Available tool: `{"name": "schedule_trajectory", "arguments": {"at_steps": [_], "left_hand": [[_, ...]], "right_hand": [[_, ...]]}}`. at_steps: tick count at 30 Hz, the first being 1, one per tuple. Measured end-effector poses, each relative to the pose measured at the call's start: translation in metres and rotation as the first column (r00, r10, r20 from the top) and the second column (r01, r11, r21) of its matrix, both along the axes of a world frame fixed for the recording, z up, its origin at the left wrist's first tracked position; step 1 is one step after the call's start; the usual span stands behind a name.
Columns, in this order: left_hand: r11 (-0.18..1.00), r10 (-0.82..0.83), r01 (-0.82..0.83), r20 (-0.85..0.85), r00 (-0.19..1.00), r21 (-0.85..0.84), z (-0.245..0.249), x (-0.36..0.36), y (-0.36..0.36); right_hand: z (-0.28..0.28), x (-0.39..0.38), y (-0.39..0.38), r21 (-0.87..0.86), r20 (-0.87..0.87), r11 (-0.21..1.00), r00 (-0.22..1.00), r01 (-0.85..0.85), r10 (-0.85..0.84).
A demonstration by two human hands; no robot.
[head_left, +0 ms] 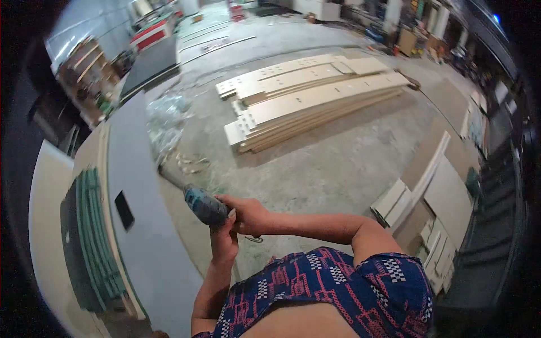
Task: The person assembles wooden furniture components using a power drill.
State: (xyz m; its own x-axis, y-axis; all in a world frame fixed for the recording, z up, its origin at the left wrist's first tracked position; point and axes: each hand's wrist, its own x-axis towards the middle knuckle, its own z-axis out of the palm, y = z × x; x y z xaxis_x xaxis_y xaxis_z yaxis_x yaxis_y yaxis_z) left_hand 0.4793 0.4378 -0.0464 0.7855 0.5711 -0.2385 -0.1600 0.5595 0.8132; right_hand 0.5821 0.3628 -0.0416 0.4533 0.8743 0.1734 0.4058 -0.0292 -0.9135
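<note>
A teal-and-black handheld power tool (205, 207) with a long grey nose points up and to the left, away from my body. My left hand (224, 239) comes up from below and grips the tool's rear end, its thumb up against the dark housing. From the right, my right hand (249, 215) closes around the same rear end, fingers over its top side. The two hands touch each other there, and part of the tool's back is hidden behind them. Just left of the tool lies a long grey panel (138, 163) with a black phone-like slab (124, 209) on it.
Pale cut boards (315, 101) lie stacked on the concrete floor ahead. Crumpled clear plastic (166, 118) sits beside the grey panel. Dark green strips (93, 236) are piled at the left. More panels and offcuts (451, 186) lean or lie at the right.
</note>
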Motion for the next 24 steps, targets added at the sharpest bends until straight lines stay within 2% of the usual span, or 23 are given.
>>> {"name": "schedule_trajectory", "arguments": {"at_steps": [1,3,6,8,9,10,12,13,14,15,16,18,19,21,22,23,24], "left_hand": [[0.999,-0.033,0.033,-0.010,0.999,0.041,0.001,0.023,-0.024],[0.988,-0.114,0.112,0.009,0.993,0.107,-0.017,0.051,-0.044],[0.968,-0.246,0.246,0.000,0.969,0.046,-0.009,0.095,-0.110],[0.923,-0.384,0.384,-0.003,0.923,-0.028,-0.020,0.112,-0.125],[0.892,-0.448,0.447,-0.001,0.894,-0.068,-0.033,0.116,-0.126],[0.838,-0.546,0.545,-0.024,0.837,-0.029,-0.051,0.120,-0.120],[0.708,-0.701,0.705,-0.076,0.709,0.042,-0.077,0.126,-0.100],[0.659,-0.739,0.729,-0.017,0.673,0.184,-0.056,0.133,-0.109],[0.582,-0.795,0.804,-0.118,0.594,0.125,-0.061,0.131,-0.104],[0.507,-0.836,0.859,-0.205,0.509,0.065,-0.079,0.124,-0.092],[0.430,-0.866,0.903,-0.285,0.412,-0.002,-0.102,0.113,-0.081],[0.614,-0.709,0.762,-0.570,0.416,-0.207,-0.173,0.061,-0.057],[0.670,-0.552,0.742,-0.682,0.481,-0.019,-0.229,0.023,-0.035],[0.676,-0.310,0.736,-0.895,0.319,0.028,-0.284,-0.021,-0.023],[0.658,-0.274,0.753,-0.934,0.228,-0.009,-0.305,-0.034,-0.023],[0.639,-0.255,0.768,-0.955,0.153,-0.047,-0.318,-0.041,-0.025],[0.620,-0.268,0.781,-0.956,0.117,-0.078,-0.326,-0.041,-0.032]], "right_hand": [[0.001,0.019,-0.026,0.004,-0.006,0.999,0.999,0.048,-0.048],[-0.001,0.045,-0.057,-0.130,-0.032,0.985,0.992,0.114,-0.120],[0.001,0.080,-0.129,-0.278,-0.112,0.941,0.966,0.193,-0.231],[-0.021,0.095,-0.153,-0.215,-0.155,0.942,0.943,0.259,-0.295],[-0.047,0.099,-0.160,-0.109,-0.166,0.947,0.934,0.302,-0.317],[-0.054,0.103,-0.171,-0.003,-0.174,0.939,0.925,0.343,-0.339],[-0.041,0.103,-0.190,0.007,-0.420,0.910,0.827,0.415,-0.374],[-0.027,0.104,-0.200,0.016,-0.528,0.900,0.768,0.435,-0.361],[-0.018,0.105,-0.211,0.026,-0.628,0.890,0.700,0.456,-0.340],[-0.024,0.110,-0.225,-0.071,-0.593,0.883,0.692,0.463,-0.411],[-0.023,0.112,-0.240,-0.065,-0.597,0.865,0.675,0.498,-0.433],[-0.020,0.113,-0.265,-0.052,-0.606,0.823,0.638,0.565,-0.476],[-0.017,0.116,-0.276,-0.089,-0.513,0.803,0.664,0.589,-0.544],[-0.016,0.115,-0.292,-0.235,-0.536,0.790,0.602,0.567,-0.592],[-0.015,0.113,-0.301,-0.307,-0.542,0.781,0.575,0.544,-0.613],[-0.016,0.110,-0.309,-0.259,-0.554,0.788,0.583,0.558,-0.594],[-0.018,0.106,-0.316,-0.282,-0.543,0.765,0.562,0.579,-0.625]]}}
